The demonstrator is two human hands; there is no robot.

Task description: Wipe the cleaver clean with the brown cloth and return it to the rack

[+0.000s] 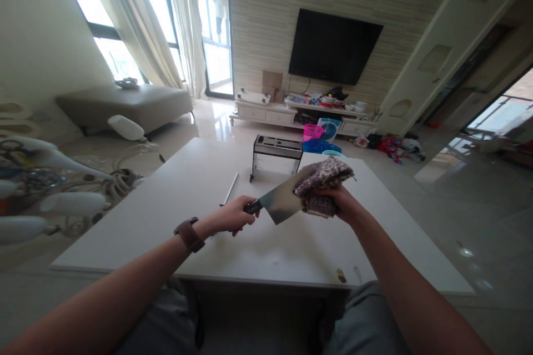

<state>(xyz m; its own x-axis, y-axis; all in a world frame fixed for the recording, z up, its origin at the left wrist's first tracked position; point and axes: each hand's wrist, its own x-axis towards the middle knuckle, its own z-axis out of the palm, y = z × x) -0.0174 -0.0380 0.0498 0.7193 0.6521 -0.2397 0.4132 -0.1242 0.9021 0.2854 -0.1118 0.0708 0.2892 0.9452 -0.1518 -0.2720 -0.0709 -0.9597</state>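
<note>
A wide-bladed cleaver (283, 199) is held above the white table (158, 216), its blade pointing up and to the right. My left hand (238, 215), with a brown watch strap at the wrist, is closed round the black handle. A purple and white patterned cloth (327, 177) is bunched over the far end of the blade, hiding it. Gripping that cloth from the right is my right hand (342, 202), with some fingers hidden behind it.
A black-framed knife-block-like stand (277, 155) stands at the table's far side. Left of it lies a thin metal rod (231, 188). Near the front edge are a small yellow and black item (341, 275) and a clear one (357, 273). White lamp shades (73, 202) hang at left.
</note>
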